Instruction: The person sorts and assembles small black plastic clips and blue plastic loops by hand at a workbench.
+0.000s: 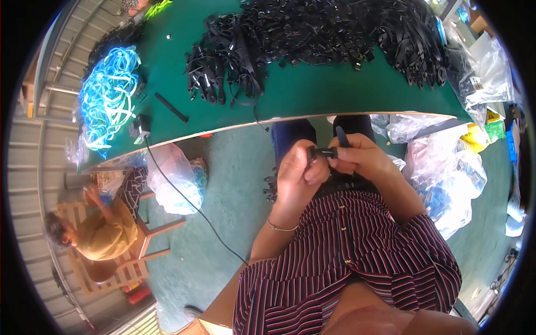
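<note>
Between my two hands, above my lap, is a short black strap (pixel 326 152) with small pale print on it. My left hand (pixel 300 166) is closed round one end, where a dark piece, perhaps a buckle, shows at the fingertips. The other end is pinched in my right hand (pixel 364 157), and a black strip of it sticks up past the fingers. More black straps (pixel 270 184) lie across my lap, partly hidden by my arms. In front of me a large heap of black straps with shiny fittings (pixel 301 33) covers the far part of the green table (pixel 312 95).
A tangle of blue cords (pixel 109 95) lies at the table's left end, near a small black box (pixel 139 129) with a cable (pixel 201 212) running down toward me. Plastic bags (pixel 446 173) crowd the right side; another bag (pixel 173 178) hangs left. A person (pixel 109 231) sits at lower left.
</note>
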### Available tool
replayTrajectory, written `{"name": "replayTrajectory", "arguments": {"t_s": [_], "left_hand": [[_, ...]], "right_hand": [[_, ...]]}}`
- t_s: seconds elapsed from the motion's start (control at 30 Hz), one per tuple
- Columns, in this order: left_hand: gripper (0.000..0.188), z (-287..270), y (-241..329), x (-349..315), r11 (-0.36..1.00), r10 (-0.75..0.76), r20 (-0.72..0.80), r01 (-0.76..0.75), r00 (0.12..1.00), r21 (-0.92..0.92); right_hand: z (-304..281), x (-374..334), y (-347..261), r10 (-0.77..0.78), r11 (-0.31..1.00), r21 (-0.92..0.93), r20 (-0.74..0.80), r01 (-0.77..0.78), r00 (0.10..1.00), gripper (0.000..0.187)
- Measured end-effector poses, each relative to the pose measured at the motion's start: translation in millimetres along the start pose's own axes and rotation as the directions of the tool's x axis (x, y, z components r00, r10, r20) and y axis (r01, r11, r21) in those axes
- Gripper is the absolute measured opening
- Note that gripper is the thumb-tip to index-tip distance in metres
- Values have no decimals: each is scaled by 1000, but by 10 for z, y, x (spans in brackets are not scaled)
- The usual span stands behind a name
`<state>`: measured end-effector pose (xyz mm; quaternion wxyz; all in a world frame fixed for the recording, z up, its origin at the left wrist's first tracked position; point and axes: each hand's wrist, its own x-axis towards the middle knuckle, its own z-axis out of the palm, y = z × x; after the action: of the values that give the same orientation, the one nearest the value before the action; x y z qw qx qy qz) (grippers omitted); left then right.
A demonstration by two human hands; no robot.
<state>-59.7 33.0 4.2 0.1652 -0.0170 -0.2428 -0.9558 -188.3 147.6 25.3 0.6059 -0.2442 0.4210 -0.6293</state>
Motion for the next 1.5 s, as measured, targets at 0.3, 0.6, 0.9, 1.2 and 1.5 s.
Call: {"name": "replayTrajectory", "arguments": {"t_s": [0.3,0.6,0.9,1.2,1.5], "left_hand": [[32,-21,-38,-5,1000,-23,-11,22,1000,-12],[30,58,-51,-49,963,-32,-176,77,984,257],[9,-134,-76,-32,353,379,-33,-112,925,929],[5,-234,61,-128,359,209,-52,-27,976,933],[12,-96,131,-167,772,-36,-282,206,959,601]], "right_hand": [[-2,-1,14,-11,999,46,39,9,999,22],[39,-13,-35,-55,962,-269,-36,44,998,20],[107,59,124,-587,487,-819,-50,303,808,9],[11,-1,159,-310,944,-123,-11,306,951,10],[-12,98,202,-356,732,-616,19,292,934,13]]}}
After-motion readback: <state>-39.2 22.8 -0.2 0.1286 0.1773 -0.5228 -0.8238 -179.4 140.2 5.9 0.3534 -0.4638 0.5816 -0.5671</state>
